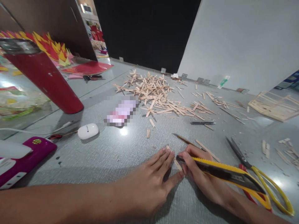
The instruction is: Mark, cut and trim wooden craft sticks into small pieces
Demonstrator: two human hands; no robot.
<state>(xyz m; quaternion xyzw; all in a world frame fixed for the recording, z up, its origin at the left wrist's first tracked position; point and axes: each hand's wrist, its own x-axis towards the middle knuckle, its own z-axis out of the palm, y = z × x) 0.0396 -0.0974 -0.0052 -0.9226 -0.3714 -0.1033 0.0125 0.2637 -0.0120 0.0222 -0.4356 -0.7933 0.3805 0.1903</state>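
My left hand (158,177) lies on the grey table, its fingers spread and pressing a small wooden stick (178,165) down on the surface. Closed around a yellow and black utility knife (224,171), my right hand (198,168) rests just to the right of it. The knife's tip is at the stick, between the two hands. Behind my right hand lie a thin pointed tool (183,138) and another wooden stick (207,150).
A pile of wooden sticks (151,88) lies farther back. Scissors (243,158) with yellow handles are at the right. On the left are a white case (88,131), a blurred phone-like object (123,110), a red bottle (46,77) and a purple device (39,152).
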